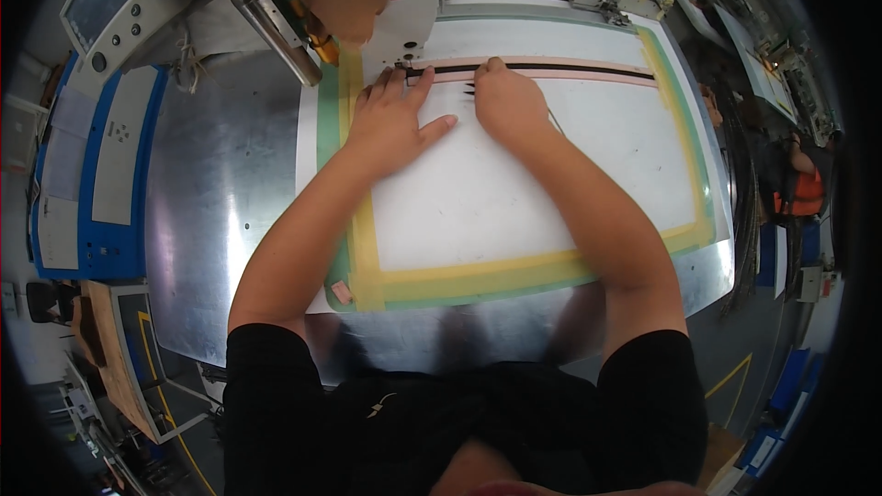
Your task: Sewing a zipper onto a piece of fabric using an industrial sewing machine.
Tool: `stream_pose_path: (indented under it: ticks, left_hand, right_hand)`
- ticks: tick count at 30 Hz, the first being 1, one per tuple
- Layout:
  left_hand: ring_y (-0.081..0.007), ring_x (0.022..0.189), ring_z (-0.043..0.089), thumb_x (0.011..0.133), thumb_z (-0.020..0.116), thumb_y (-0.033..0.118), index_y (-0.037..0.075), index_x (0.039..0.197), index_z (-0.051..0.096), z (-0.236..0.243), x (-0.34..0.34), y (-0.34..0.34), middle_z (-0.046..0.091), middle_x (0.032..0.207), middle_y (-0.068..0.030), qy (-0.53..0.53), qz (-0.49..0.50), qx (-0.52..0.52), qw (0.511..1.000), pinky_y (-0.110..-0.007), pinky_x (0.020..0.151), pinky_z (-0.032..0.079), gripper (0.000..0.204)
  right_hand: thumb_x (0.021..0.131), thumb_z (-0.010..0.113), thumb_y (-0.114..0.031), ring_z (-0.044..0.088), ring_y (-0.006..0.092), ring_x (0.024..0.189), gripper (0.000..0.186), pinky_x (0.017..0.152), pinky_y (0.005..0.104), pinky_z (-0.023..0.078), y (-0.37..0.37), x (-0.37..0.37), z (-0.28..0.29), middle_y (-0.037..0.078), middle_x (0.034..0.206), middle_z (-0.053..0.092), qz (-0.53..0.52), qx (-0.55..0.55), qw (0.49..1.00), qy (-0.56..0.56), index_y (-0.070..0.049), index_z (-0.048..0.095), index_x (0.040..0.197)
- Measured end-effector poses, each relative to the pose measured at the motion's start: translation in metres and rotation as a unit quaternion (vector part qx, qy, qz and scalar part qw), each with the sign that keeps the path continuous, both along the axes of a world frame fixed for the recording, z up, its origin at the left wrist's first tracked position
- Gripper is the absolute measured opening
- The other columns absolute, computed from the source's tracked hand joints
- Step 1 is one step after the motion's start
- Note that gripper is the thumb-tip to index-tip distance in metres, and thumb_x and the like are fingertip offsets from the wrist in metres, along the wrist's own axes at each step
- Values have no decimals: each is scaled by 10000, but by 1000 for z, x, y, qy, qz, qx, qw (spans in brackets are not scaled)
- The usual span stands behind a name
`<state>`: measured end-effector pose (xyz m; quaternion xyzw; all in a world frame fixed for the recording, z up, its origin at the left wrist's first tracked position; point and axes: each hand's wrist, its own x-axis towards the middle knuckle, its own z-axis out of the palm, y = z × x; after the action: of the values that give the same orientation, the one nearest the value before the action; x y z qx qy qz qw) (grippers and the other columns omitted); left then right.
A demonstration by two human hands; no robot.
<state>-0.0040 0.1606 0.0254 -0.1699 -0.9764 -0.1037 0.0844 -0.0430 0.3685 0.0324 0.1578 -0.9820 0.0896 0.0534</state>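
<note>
Farthest left of the grip stands a blue and white cabinet (117, 152), with a control panel (99, 18) above it, its screen beside 2 round dark knobs. Nearer comes the bare metal tabletop (207, 211). A machine head (377, 9) stands just beyond the left fingertips; with its slanted metal tube (273, 29), it blocks the space there.

The left hand (393, 119) lies palm down, fingers spread wide, its fingertips at the left part of a black strip (570, 67) edged with 2 pink bands. Beneath both hands is a white sheet (469, 193), framed by yellow tape (514, 259) and a green border (459, 291); a small pink scrap (342, 292) lies on the near left corner.

The right hand (510, 106) is closed around a dark pointed tool (469, 89), its tips showing left of the fist; the rest is mostly hidden. Its knuckles cover part of the strip, which runs on rightward. Well apart, farthest right, is a person in orange (801, 193).
</note>
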Motion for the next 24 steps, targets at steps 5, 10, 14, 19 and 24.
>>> stream_pose_path:
  ticks: [5,10,14,19,24]
  left_hand:
    - [-416,1466,459,996,645,489,-7,1508,537,-5,-4,-19,527,1551,-241,30,-14,7,999,-501,1211,345,721]
    - [-388,1342,575,966,688,376,-27,1395,633,0,-12,-31,633,1431,-206,73,5,10,997,-499,1139,419,590]
    - [-374,1289,607,952,692,338,-35,1378,638,2,-11,-28,654,1387,-209,106,35,-44,993,-488,1092,463,569]
    - [-382,1284,615,949,698,348,-31,1403,624,-5,-6,-17,647,1406,-222,119,22,-23,992,-468,1095,476,595]
    - [-392,1292,615,950,713,408,-35,1423,609,-6,-11,-20,635,1433,-223,89,-1,5,996,-454,1101,482,657]
  right_hand:
    - [937,588,-74,744,356,974,357,816,451,619,0,5,-2,190,1230,647,25,-10,1000,4,61,650,1262]
    - [929,603,-71,747,344,919,394,761,428,619,9,2,-8,180,1229,650,56,-38,996,50,81,629,1292]
    - [925,606,-68,743,331,891,383,748,417,615,6,4,-6,172,1212,652,58,-15,997,48,82,639,1275]
    - [922,595,-46,742,329,881,368,743,416,615,5,5,-7,160,1177,655,55,-24,997,39,68,646,1269]
    - [926,578,-27,744,329,909,385,743,425,615,-8,5,-1,129,1163,650,86,-41,995,35,-22,661,1302]
